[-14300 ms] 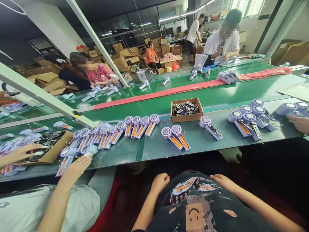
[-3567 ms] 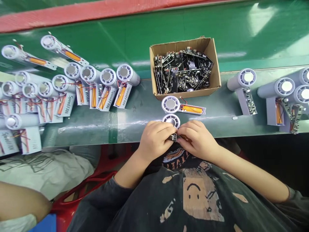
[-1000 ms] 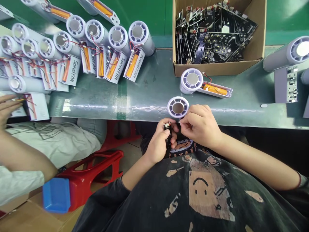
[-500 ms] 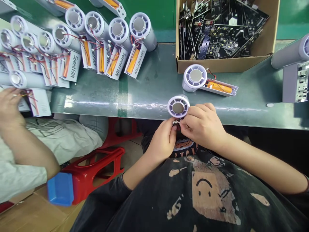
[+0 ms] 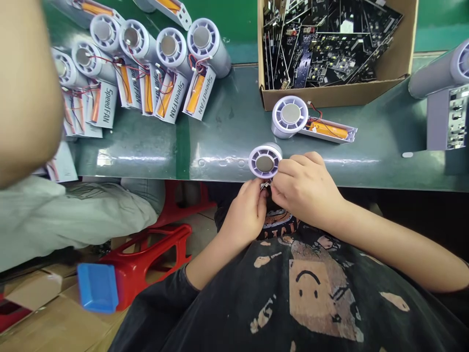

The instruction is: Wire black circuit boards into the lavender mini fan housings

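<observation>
At the table's front edge, a light purple cylindrical fan body [image 5: 265, 162] shows its slotted round end with a grey disc in the centre. Just below it, my left hand [image 5: 245, 210] pinches a small whitish, metallic-looking part [image 5: 265, 185] between thumb and forefinger. My right hand [image 5: 306, 188] is closed at the part's right side, its fingertips pressed together. Whatever lies in those fingertips is too small and too covered to make out. Behind them stands another fan [image 5: 290, 115], wired to an open handle [image 5: 328, 130] that holds an orange battery.
A cardboard box [image 5: 348, 98] full of black circuit boards stands at the back. Several wired fans [image 5: 201, 41] fill the back left. A fan with an exposed board [image 5: 457, 117] lies far right. A co-worker's arm [image 5: 29, 93] crosses the left side, above a red stool [image 5: 135, 278].
The co-worker's arm has swung up across the left side, covering several fans there. My hands stay together at the small part with barely any movement. The view has shifted slightly.
</observation>
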`<action>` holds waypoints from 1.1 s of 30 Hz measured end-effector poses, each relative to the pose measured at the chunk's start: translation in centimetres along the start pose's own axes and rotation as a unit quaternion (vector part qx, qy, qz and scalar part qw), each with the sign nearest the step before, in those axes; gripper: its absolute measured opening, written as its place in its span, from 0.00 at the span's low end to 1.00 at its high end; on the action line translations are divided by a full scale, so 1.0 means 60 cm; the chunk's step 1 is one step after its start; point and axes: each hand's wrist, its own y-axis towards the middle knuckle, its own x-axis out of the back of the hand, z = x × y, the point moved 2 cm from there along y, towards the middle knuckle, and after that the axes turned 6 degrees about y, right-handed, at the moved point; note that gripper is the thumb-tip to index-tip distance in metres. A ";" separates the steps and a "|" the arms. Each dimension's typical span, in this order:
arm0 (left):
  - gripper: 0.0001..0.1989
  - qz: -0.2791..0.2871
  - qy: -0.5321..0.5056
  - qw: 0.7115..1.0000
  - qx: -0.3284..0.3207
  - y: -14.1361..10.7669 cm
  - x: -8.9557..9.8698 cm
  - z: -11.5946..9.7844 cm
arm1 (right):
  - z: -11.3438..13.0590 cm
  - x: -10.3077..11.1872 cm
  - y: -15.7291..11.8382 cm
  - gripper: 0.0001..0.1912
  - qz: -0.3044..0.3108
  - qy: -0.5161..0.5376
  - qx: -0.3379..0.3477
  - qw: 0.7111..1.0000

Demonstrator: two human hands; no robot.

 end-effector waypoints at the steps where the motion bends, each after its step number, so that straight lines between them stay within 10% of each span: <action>1: 0.13 0.001 0.004 1.000 0.002 0.000 0.000 0.000 | 0.000 0.000 0.000 0.13 0.003 0.001 -0.003 1.000; 33: 0.15 0.021 0.034 0.999 0.023 0.004 0.002 -0.006 | 0.004 0.002 0.004 0.13 0.024 -0.005 -0.025 0.999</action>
